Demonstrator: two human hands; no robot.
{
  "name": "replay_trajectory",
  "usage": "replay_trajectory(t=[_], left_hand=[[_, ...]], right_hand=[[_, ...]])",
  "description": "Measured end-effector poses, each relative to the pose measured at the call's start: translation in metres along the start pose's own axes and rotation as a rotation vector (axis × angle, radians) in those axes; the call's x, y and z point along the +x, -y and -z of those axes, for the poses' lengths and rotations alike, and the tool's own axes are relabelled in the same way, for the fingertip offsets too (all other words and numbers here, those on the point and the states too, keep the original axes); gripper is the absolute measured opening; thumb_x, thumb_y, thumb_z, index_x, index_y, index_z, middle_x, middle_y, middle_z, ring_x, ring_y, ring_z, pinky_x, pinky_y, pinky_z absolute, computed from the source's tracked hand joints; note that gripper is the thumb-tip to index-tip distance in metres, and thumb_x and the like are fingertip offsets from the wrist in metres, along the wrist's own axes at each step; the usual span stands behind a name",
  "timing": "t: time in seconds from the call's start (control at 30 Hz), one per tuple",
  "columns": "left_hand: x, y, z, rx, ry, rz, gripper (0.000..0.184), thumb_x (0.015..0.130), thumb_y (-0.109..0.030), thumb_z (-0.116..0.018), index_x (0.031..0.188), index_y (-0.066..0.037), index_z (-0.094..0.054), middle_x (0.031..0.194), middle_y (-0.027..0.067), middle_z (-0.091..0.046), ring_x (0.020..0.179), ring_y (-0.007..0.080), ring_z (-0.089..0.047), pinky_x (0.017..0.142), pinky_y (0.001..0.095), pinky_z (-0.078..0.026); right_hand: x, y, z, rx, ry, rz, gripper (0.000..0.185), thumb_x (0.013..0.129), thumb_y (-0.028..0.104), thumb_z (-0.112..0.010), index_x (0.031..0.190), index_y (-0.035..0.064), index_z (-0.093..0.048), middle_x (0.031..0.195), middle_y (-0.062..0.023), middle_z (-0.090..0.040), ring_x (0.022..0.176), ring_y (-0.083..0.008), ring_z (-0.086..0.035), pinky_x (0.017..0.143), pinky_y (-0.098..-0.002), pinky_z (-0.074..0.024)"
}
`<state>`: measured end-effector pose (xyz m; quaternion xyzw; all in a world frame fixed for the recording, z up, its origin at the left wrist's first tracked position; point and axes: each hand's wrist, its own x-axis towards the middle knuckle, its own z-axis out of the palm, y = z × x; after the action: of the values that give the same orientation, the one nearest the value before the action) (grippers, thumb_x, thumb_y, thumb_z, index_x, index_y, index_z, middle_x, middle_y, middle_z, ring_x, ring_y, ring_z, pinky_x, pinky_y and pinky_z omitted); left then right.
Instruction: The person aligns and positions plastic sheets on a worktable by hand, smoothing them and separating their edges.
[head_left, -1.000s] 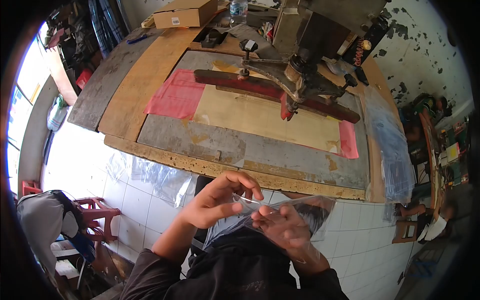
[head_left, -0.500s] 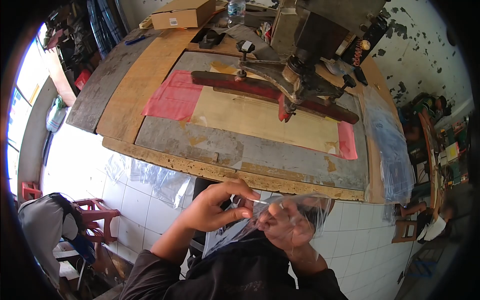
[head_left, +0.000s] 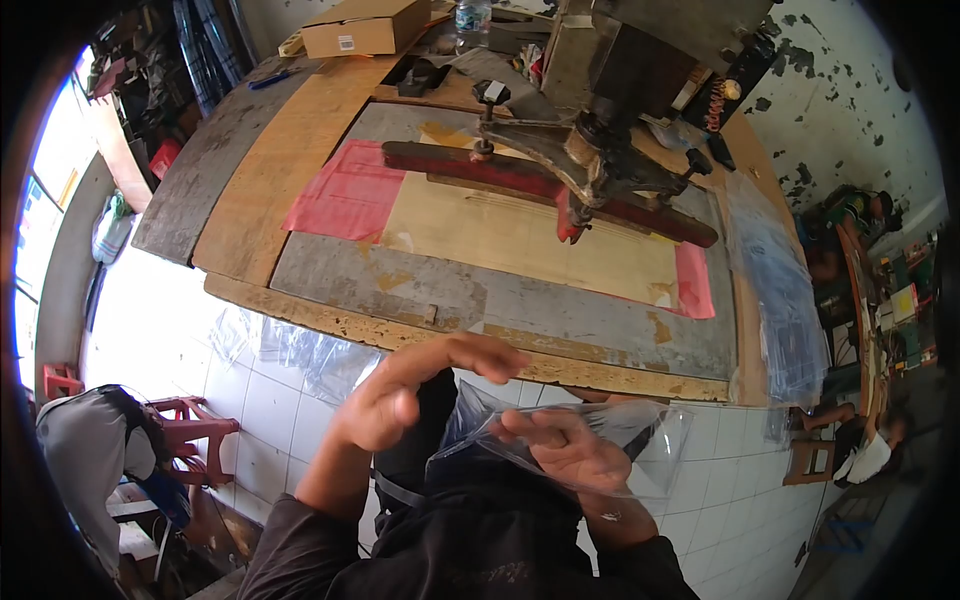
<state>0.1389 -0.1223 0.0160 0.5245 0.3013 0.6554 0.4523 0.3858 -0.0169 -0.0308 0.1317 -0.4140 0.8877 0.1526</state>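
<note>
A clear plastic sheet [head_left: 655, 450] spreads around my right hand [head_left: 575, 445] in front of my lap. The right fingers are loosely bent and hold the film; whether it runs over or behind each finger is hard to make out. My left hand [head_left: 430, 385] is raised beside the sheet near the table's front edge, thumb and fingers apart, with nothing in it. Beyond my hands, a press with a red bar [head_left: 620, 200] stands over a yellowish sheet [head_left: 520, 240] on a grey plate [head_left: 400, 285].
Pink pieces [head_left: 345, 190] lie at both ends of the yellowish sheet. Clear plastic sheets [head_left: 785, 300] hang over the table's right side; more plastic [head_left: 310, 355] lies at the lower left. A cardboard box [head_left: 365, 28], a red stool [head_left: 190, 440] and another person [head_left: 850, 225] are around.
My left hand has let go of the plastic's edge, moved up and left, and opened. The plastic sheet has shifted slightly right and down with my right hand.
</note>
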Motion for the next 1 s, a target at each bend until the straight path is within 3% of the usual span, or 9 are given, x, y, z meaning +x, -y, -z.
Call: replay_trajectory(t=[0.03, 0.1, 0.13, 0.33, 0.53, 0.63, 0.83, 1.0], left_hand=[[0.004, -0.009, -0.001, -0.031, 0.008, 0.004, 0.053, 0.089, -0.024, -0.084, 0.131, 0.005, -0.068, 0.137, 0.0208, -0.068, 0.131, 0.0360, -0.063, 0.111, 0.0471, -0.048], [0.012, -0.037, -0.013, 0.400, 0.107, 0.109, 0.064, 0.085, -0.042, -0.089, 0.125, 0.004, -0.071, 0.129, 0.0214, -0.072, 0.120, 0.0359, -0.070, 0.107, 0.0473, -0.051], [0.014, -0.040, -0.018, 0.555, 0.104, 0.129, 0.064, 0.080, -0.034, -0.095, 0.128, 0.002, -0.072, 0.125, 0.0172, -0.076, 0.115, 0.0334, -0.073, 0.103, 0.0436, -0.055], [0.018, -0.034, -0.020, 0.559, 0.093, 0.047, 0.041, 0.079, -0.016, -0.094, 0.115, -0.003, -0.081, 0.112, 0.0112, -0.081, 0.108, 0.0298, -0.075, 0.095, 0.0406, -0.057], [0.013, -0.028, -0.027, 0.596, -0.021, 0.031, 0.043, 0.075, -0.021, -0.097, 0.111, -0.003, -0.082, 0.109, 0.0098, -0.081, 0.101, 0.0281, -0.075, 0.092, 0.0398, -0.058], [0.014, -0.026, -0.028, 0.629, -0.028, 0.053, 0.044, 0.074, -0.022, -0.098, 0.111, -0.003, -0.082, 0.109, 0.0093, -0.081, 0.101, 0.0275, -0.075, 0.091, 0.0391, -0.058], [0.014, -0.018, -0.026, 0.612, -0.022, 0.042, 0.044, 0.074, -0.025, -0.098, 0.110, -0.003, -0.083, 0.108, 0.0088, -0.081, 0.101, 0.0266, -0.075, 0.090, 0.0389, -0.058], [0.014, -0.016, -0.026, 0.622, -0.022, 0.008, 0.041, 0.078, -0.026, -0.094, 0.111, -0.005, -0.081, 0.106, 0.0106, -0.079, 0.102, 0.0311, -0.075, 0.093, 0.0411, -0.056]], right_hand=[[-0.002, 0.001, -0.004, 0.005, -0.001, -0.003, 0.077, 0.105, 0.050, -0.047, 0.164, 0.0011, -0.034, 0.171, -0.0283, -0.031, 0.161, -0.0406, -0.028, 0.130, -0.0528, -0.0123], [-0.006, 0.005, -0.011, -0.026, -0.128, -0.092, 0.080, 0.105, 0.050, -0.049, 0.162, -0.0043, -0.035, 0.169, -0.0281, -0.035, 0.161, -0.0381, -0.028, 0.132, -0.0535, -0.0088], [-0.005, 0.005, -0.009, -0.026, -0.126, -0.096, 0.080, 0.105, 0.050, -0.049, 0.162, -0.0043, -0.035, 0.169, -0.0281, -0.035, 0.161, -0.0381, -0.028, 0.132, -0.0535, -0.0088], [-0.013, -0.025, 0.028, 0.141, 0.095, 0.190, 0.068, 0.110, 0.045, -0.046, 0.156, -0.0055, -0.046, 0.168, -0.0283, -0.036, 0.160, -0.0424, -0.029, 0.131, -0.0559, -0.0131], [-0.006, -0.017, 0.029, 0.161, 0.045, 0.167, 0.060, 0.110, 0.044, -0.045, 0.154, 0.0029, -0.053, 0.163, -0.0272, -0.045, 0.159, -0.0451, -0.029, 0.129, -0.0597, -0.0136], [-0.003, -0.015, 0.026, 0.331, 0.077, 0.105, 0.060, 0.110, 0.043, -0.045, 0.156, 0.0051, -0.050, 0.165, -0.0269, -0.042, 0.160, -0.0440, -0.025, 0.130, -0.0597, -0.0110], [-0.006, -0.020, 0.027, 0.347, 0.092, 0.106, 0.062, 0.109, 0.042, -0.043, 0.162, 0.0078, -0.041, 0.166, -0.0235, -0.042, 0.163, -0.0436, -0.020, 0.129, -0.0588, -0.0110], [-0.012, -0.027, 0.028, 0.470, 0.033, 0.122, 0.054, 0.109, 0.039, -0.046, 0.157, 0.0117, -0.045, 0.167, -0.0269, -0.039, 0.164, -0.0416, -0.019, 0.129, -0.0583, -0.0126]])
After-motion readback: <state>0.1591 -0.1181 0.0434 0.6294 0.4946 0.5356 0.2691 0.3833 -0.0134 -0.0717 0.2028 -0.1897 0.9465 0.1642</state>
